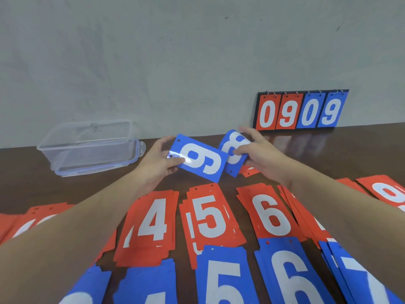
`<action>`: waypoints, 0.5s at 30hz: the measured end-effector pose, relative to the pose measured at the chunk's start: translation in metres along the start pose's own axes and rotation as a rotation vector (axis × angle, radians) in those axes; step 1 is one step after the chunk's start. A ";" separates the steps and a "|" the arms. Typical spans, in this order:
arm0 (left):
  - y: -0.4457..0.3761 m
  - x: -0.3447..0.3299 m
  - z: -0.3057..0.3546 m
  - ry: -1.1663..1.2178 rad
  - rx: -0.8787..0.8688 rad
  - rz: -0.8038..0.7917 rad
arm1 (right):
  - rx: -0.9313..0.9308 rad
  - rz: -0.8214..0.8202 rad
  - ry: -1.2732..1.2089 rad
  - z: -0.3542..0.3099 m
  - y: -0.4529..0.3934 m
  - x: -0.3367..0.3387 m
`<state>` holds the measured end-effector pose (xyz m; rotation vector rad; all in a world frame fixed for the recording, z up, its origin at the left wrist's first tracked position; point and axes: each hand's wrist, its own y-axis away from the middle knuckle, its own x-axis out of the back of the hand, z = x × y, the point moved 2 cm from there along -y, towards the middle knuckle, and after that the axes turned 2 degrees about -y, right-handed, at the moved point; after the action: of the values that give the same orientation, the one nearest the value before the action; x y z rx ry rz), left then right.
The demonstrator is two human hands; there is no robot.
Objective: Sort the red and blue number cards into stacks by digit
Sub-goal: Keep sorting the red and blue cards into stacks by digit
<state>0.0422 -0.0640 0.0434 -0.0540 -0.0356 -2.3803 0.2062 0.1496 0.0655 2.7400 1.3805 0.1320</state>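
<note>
- Head view: your left hand point(158, 160) pinches a blue 9 card point(198, 158) by its left end, thumb on top, fingers curled underneath; card is held above the table, tilted, digit lying sideways.
- Your right hand point(258, 153) grips a blue 8 card point(234, 150), thumb across its face, fingers round the far edge; could be more than one card in that grip, can't tell.
- The 8 sits just right of the 9, its lower left edge tucked behind the 9's right end; touching or just overlapping, can't tell.
- Under your right hand a corner of a red card point(249, 171) lies on the table point(361, 150); digit hidden.
- Below both hands, nearer you: red 4 stack point(151, 224), red 5 stack point(211, 218), red 6 stack point(270, 213), side by side, loosely squared.
- Closest row, partly cut off: blue 5 stack point(223, 277), blue 6 stack point(289, 273), blue 7 stack point(359, 275); a blue stack under your left forearm, digit not readable.
- Red stacks further right and left are partly covered by your forearms; a red 9 card point(388, 191) shows past your right forearm.
- Left of your left hand: clear plastic box point(87, 145) sitting on its lid.
- Beyond your right hand, against the wall point(175, 62): flip scoreboard point(300, 110) reading 0 9 0 9, two red, two blue.
</note>
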 end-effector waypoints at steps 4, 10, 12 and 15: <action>0.024 0.001 0.000 0.020 0.037 0.040 | -0.090 0.012 -0.075 0.000 0.032 0.003; 0.058 -0.005 -0.002 0.046 0.048 0.039 | -0.058 0.090 0.033 0.012 0.065 0.015; 0.065 -0.005 -0.002 0.036 0.050 0.038 | -0.022 0.079 0.199 0.016 0.077 0.014; 0.075 -0.005 -0.003 0.022 0.053 0.034 | -0.016 0.051 0.250 0.021 0.089 0.016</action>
<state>0.0972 -0.1148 0.0412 -0.0038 -0.0864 -2.3441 0.2886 0.1091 0.0547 2.8231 1.3545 0.5015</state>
